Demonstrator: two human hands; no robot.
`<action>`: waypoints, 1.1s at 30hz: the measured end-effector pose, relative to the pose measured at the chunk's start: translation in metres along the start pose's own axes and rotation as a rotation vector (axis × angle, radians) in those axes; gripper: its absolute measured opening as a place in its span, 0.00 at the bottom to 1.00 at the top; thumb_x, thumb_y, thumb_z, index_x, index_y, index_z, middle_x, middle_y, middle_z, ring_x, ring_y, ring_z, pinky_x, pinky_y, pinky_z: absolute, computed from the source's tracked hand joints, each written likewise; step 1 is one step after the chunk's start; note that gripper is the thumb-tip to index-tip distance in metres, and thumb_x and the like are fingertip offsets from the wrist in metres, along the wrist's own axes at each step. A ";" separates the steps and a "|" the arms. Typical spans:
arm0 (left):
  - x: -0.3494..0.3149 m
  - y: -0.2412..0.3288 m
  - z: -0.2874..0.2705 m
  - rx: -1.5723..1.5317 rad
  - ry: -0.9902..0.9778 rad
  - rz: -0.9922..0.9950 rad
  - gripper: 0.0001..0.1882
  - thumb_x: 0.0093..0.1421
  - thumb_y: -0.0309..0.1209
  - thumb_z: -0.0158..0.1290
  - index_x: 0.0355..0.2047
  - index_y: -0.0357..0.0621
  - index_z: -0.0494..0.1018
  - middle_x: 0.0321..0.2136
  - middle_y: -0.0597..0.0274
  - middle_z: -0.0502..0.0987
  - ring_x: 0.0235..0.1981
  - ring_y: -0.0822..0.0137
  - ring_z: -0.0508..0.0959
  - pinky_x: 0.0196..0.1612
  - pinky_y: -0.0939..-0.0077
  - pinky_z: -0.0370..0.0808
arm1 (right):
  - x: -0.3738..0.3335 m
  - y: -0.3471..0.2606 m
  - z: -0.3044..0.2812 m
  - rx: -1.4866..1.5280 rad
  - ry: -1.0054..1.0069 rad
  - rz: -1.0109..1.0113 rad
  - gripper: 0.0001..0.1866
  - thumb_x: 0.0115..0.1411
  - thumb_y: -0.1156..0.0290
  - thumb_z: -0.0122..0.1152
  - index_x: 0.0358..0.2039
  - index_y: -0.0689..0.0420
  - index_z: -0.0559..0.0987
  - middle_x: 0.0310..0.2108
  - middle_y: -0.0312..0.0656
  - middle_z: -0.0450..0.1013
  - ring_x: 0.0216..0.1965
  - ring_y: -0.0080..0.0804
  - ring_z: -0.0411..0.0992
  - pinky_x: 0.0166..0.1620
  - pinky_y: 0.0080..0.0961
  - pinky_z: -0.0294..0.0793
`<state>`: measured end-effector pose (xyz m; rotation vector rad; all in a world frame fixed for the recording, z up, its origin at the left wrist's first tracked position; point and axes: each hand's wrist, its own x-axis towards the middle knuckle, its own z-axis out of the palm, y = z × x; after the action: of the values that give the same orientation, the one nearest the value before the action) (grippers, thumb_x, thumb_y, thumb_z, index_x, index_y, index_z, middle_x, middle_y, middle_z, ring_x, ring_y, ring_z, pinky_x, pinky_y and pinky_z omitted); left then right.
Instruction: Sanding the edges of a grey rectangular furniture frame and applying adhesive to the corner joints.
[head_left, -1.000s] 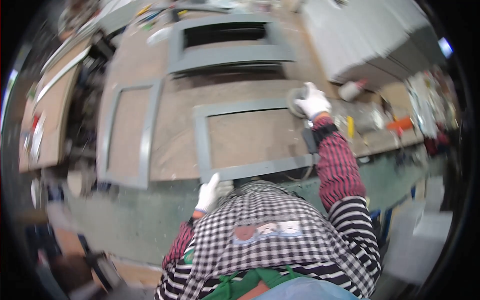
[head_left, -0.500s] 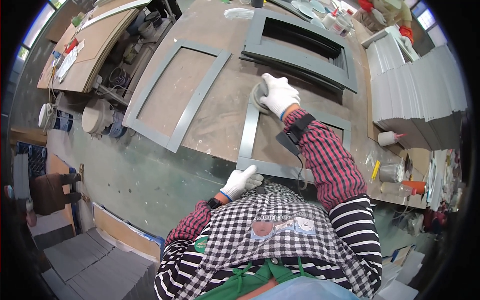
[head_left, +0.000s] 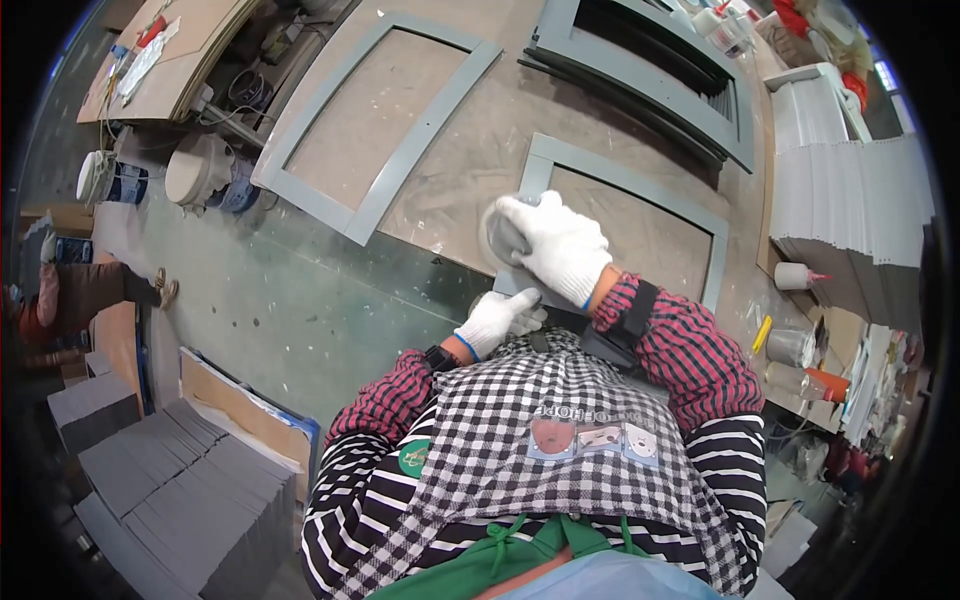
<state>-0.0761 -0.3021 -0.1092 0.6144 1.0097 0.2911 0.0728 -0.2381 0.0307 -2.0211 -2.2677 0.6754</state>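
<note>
My right hand, in a white knit glove, is closed over a round, disc-shaped power sander. The sander lies at the near left part of a grey rectangular frame, whose near rail is partly hidden by my hand and arm. My left hand, gloved too, grips that frame's near left corner, its thumb along the edge and its fingers curled. Farther left on the table, a second grey frame lies flat. Several more grey frames are stacked at the back right.
Stacked pale panels stand at the right edge, near a white squeeze bottle and a plastic cup. Left are buckets and another table. Grey board stacks sit lower left. Other people are at far left and top right.
My right hand has drawn the sander toward me, down the frame's left rail to its near corner. My left hand stays at that corner. The view has shifted, and a person appears at far left.
</note>
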 end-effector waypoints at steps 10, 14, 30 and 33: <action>-0.002 0.002 0.004 0.032 0.011 0.071 0.27 0.65 0.48 0.55 0.41 0.29 0.79 0.37 0.50 0.84 0.36 0.62 0.83 0.39 0.72 0.78 | -0.010 0.013 -0.010 -0.040 0.052 0.119 0.31 0.55 0.65 0.67 0.59 0.39 0.69 0.48 0.54 0.70 0.47 0.55 0.75 0.46 0.45 0.77; -0.026 0.030 -0.006 0.369 -0.026 0.099 0.24 0.62 0.44 0.55 0.40 0.30 0.80 0.36 0.50 0.84 0.36 0.62 0.83 0.39 0.71 0.77 | -0.029 0.005 -0.006 -0.013 -0.041 0.031 0.31 0.55 0.66 0.66 0.60 0.40 0.69 0.46 0.56 0.70 0.43 0.54 0.77 0.44 0.43 0.78; 0.059 0.173 -0.010 1.554 0.175 0.736 0.33 0.49 0.38 0.59 0.58 0.53 0.72 0.43 0.46 0.80 0.46 0.47 0.80 0.51 0.57 0.76 | -0.223 0.149 0.008 -0.019 0.224 0.869 0.41 0.49 0.56 0.72 0.63 0.39 0.66 0.52 0.49 0.69 0.49 0.53 0.75 0.50 0.44 0.76; 0.084 0.197 -0.021 1.549 -0.263 0.553 0.41 0.46 0.31 0.59 0.65 0.56 0.66 0.40 0.48 0.82 0.37 0.48 0.82 0.40 0.62 0.80 | -0.234 0.158 0.005 -0.040 0.176 0.933 0.42 0.49 0.56 0.72 0.64 0.42 0.65 0.52 0.49 0.69 0.50 0.52 0.74 0.51 0.45 0.76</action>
<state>-0.0412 -0.0956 -0.0574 2.2805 0.6306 -0.1708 0.2566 -0.4527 0.0335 -2.9678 -1.1547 0.4195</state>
